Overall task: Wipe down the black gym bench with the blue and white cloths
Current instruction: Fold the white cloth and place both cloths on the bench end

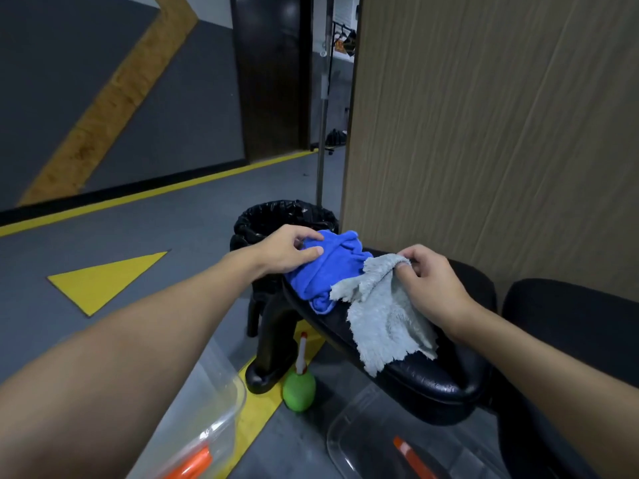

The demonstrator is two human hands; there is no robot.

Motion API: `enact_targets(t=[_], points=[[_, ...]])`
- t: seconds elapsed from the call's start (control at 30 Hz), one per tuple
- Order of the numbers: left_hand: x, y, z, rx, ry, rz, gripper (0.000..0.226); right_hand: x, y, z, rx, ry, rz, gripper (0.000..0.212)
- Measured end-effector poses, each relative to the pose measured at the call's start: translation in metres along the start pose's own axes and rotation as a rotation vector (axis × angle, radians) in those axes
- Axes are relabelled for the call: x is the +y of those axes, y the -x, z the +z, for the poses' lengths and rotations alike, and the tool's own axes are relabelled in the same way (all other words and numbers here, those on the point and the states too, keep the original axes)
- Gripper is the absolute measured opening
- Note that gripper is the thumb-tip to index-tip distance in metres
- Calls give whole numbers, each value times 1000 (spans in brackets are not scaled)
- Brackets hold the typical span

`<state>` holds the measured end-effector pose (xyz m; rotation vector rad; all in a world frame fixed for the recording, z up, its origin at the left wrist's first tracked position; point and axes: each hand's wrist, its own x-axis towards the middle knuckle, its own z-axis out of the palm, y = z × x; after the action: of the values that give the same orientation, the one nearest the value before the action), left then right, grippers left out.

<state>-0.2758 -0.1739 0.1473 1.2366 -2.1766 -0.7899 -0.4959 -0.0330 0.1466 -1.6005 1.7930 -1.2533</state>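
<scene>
Head view: bench (425, 382) pad runs 11 to 5 o'clock across centre. Left hand (290, 248) pinches bunched blue cloth (325, 271) at pad's 11 o'clock end. Right hand (428, 278) pinches top edge of white cloth (383, 316), draped on pad at 4 o'clock of blue.

Step, judged: taking hold of cloths, wipe starting.

Next: flatten cloths, press, sweep toward 5 o'clock.

Count: 2 cloths, 1 spray bottle (299, 385), 1 bin (276, 216).
</scene>
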Motion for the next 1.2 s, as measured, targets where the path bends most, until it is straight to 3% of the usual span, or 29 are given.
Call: enact_targets(t=[0.2,0.3,0.4,0.57,0.8,0.97,1.2], points=[[7,14,4,-25,168,-80,32,-1,8,-9,26,-16,-5,13],[12,24,6,-15,210,-142,34,-4,17,-13,36,-83,5,25],[19,38,9,60,287,-178,30,-9,27,-11,31,-109,-11,43],[6,80,5,246,382,-198,30,-23,38,12,-6,-191,4,34],[-65,188,-36,364,227,-294,30,-35,56,111,-207,-228,-18,3],[-129,273,-42,326,133,-463,32,-12,73,203,-321,-176,-7,14],[-186,352,-30,391,262,-597,31,20,72,292,-375,-127,41,14]])
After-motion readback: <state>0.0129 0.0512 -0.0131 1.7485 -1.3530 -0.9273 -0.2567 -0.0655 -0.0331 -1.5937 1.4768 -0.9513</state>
